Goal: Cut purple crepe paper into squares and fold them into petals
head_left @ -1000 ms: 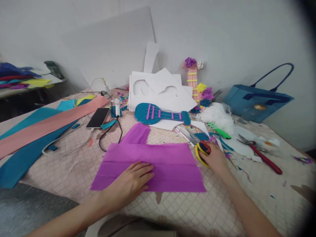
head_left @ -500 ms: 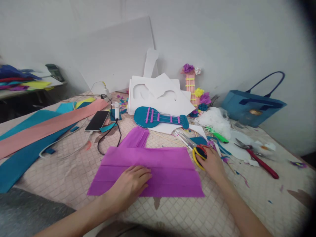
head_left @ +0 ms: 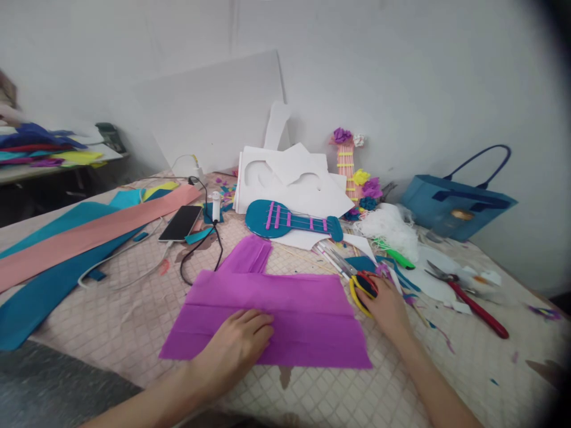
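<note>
A sheet of purple crepe paper (head_left: 312,321), with fold lines across it, lies flat in front of me. My left hand (head_left: 245,339) rests on its middle, palm down, with the fingers laid on the paper. To the right of the sheet, my right hand (head_left: 383,300) has its fingers at the handles of a pair of scissors (head_left: 363,291), with red, black and yellow grips. The scissor blades point up and left on the table. Behind the sheet is a narrower folded purple strip (head_left: 247,255). Farther back lies a blue paper guitar (head_left: 272,219) with purple bars.
Teal and pink paper strips (head_left: 107,229), a phone (head_left: 181,223) and cables lie to the left. White cut-out boards (head_left: 285,178) lean at the back. Right are white shredded strings (head_left: 388,226), red-handled pruners (head_left: 477,309) and a blue bag (head_left: 450,202).
The whole view has shifted slightly, so things sit a little lower in it. Both hands stay in nearly the same places, the left on the paper and the right at the scissors.
</note>
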Demonstrator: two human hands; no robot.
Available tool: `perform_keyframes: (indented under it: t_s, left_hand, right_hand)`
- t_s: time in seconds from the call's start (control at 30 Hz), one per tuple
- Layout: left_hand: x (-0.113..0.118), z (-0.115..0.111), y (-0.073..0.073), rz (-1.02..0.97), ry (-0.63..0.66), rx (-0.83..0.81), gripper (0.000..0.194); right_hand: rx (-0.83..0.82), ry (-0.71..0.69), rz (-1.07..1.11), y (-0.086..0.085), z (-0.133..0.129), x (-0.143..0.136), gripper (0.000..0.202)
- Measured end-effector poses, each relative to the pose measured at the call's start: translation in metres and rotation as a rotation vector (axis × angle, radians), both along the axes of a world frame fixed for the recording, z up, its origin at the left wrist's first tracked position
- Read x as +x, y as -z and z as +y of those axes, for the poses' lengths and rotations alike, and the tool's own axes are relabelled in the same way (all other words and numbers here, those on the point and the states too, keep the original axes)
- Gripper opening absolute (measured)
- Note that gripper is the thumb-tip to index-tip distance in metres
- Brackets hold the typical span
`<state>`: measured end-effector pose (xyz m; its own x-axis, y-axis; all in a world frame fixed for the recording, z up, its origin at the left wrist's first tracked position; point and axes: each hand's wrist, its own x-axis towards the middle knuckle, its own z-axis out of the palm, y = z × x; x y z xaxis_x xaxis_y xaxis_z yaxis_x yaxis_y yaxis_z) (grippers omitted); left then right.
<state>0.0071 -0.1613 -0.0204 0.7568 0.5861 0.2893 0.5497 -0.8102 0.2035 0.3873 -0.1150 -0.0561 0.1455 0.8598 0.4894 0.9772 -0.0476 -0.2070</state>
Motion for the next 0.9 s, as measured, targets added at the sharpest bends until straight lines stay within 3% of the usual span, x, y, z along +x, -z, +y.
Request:
perform_keyframes:
  t_s: [0.17, 0.57, 0.9]
  left_hand:
    - [-0.002, -0.002, 0.002, 0.015, -0.012, -0.008, 0.024]
    - [0.000, -0.003, 0.004, 0.008, -0.021, 0.031, 0.011]
    - [0.000, 0.006, -0.008, -0.087, -0.169, -0.055, 0.016]
  right_hand:
    - [-0.007, 0.001, -0.003, 0.000, 0.000, 0.000, 0.043]
    - [0.011, -0.021, -0.017, 0.003, -0.001, 0.000, 0.043]
    - [0.004, -0.047, -0.005, 0.001, -0.002, 0.002, 0.045]
